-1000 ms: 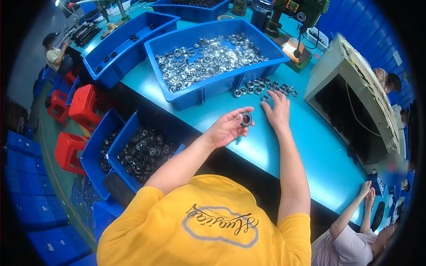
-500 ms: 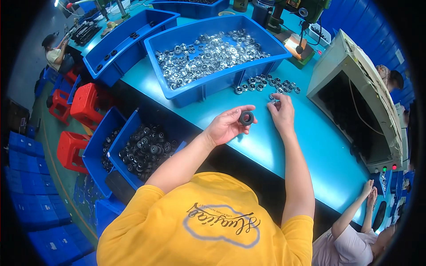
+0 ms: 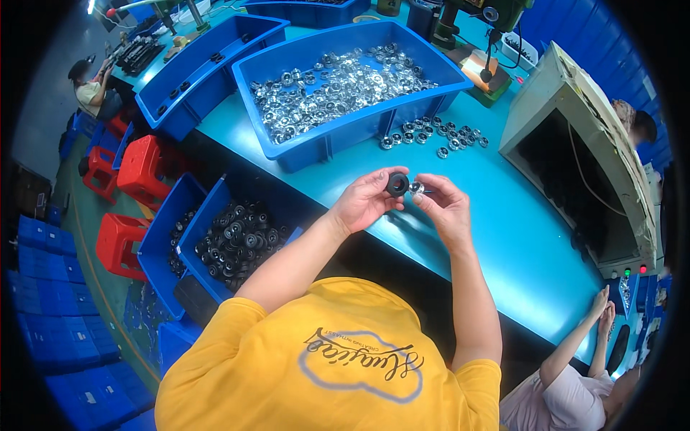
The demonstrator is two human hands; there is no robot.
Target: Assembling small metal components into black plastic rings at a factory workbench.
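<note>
1. A person in a yellow shirt (image 3: pixel 338 359) is seen from above, working at a turquoise table (image 3: pixel 503 237), both bare forearms reaching forward.
2. The left hand (image 3: pixel 366 205) pinches a black ring (image 3: pixel 397 184) between thumb and fingertips, holding it upright above the table's near edge.
3. The right hand (image 3: pixel 445 208) pinches a small silver bearing (image 3: pixel 416 188) in its fingertips, just beside the black ring; whether the two parts touch cannot be told.
4. Beyond the hands, a cluster of loose silver bearings (image 3: pixel 435 134) lies on the table.
5. Behind that cluster stands a large blue bin (image 3: pixel 345 136) heaped with shiny metal parts (image 3: pixel 330 90).
6. To the person's left, below the table edge, a smaller blue bin (image 3: pixel 198 237) holds a pile of black rings (image 3: pixel 237 241).
7. A beige machine housing (image 3: pixel 575 144) with a dark opening sits at the table's right end.
8. Red stools (image 3: pixel 140 165) stand on the floor at left, and stacked blue crates (image 3: pixel 50 323) fill the lower left.
9. Another person's hands (image 3: pixel 604 309) rest together at the table's lower right edge.
</note>
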